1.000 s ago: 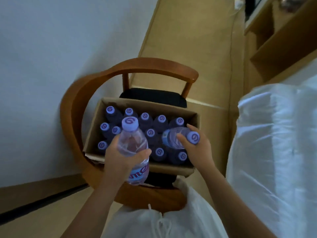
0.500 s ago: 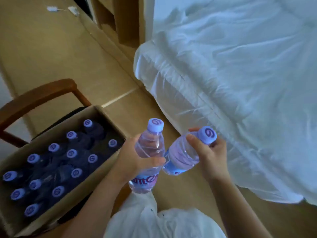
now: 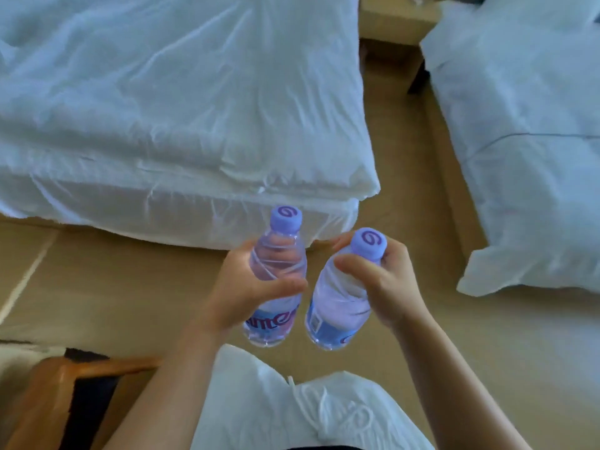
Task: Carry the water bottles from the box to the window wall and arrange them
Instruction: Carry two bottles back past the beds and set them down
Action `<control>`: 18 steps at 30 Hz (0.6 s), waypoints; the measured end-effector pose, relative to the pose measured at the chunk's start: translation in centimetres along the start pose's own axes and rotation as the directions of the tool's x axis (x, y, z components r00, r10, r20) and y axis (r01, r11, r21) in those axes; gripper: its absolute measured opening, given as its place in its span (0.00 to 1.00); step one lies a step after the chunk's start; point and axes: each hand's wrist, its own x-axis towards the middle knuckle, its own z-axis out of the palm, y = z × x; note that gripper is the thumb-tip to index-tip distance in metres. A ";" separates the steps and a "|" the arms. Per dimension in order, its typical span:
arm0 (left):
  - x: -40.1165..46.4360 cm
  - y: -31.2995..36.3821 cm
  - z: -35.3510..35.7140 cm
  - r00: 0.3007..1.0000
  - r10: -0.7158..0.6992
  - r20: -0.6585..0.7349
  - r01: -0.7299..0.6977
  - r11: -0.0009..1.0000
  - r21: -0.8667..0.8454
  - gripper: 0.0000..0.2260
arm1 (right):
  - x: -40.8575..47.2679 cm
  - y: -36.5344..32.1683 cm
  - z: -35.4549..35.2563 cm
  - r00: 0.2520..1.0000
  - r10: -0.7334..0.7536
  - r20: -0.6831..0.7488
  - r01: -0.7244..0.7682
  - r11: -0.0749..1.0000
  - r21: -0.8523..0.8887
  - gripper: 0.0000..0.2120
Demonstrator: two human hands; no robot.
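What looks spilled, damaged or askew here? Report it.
Nothing stands out. The left hand and right hand each grip a capped bottle, with no spill showing. The bed cover is rumpled.

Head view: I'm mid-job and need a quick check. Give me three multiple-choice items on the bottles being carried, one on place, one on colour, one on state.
1. Where is the nearer white-sheeted bed relative to the two clear plastic water bottles?
A. behind the person
B. ahead of the hands and to the left
C. under the bottles

2. What colour are the bottle caps?
A. red
B. green
C. pale purple

3. How are the bottles held?
A. one in each hand
B. both in the left hand
C. both standing on the floor

Answers: 1 B, the bed's corner lies just beyond the left bottle. 2 C, both the left cap and the right cap are pale purple. 3 A, the left hand grips one bottle and the right hand grips the right bottle.
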 end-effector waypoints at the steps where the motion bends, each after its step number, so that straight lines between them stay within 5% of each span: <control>1: 0.9 0.3 2.1 0.998 -0.009 0.060 0.008 1.000 0.014 0.26 | -0.5 0.2 -2.2 0.997 0.000 -0.073 0.000 1.000 0.003 0.07; 10: 8.8 1.6 18.6 0.903 -0.001 0.430 -0.086 0.980 0.181 0.28 | -5.2 1.5 -17.4 0.806 -0.038 -0.591 0.058 0.998 0.015 0.04; 18: 17.0 4.5 34.4 0.666 0.062 0.744 -0.283 0.943 0.174 0.26 | -4.0 1.9 -29.0 0.563 -0.039 -0.825 0.056 0.998 -0.009 0.01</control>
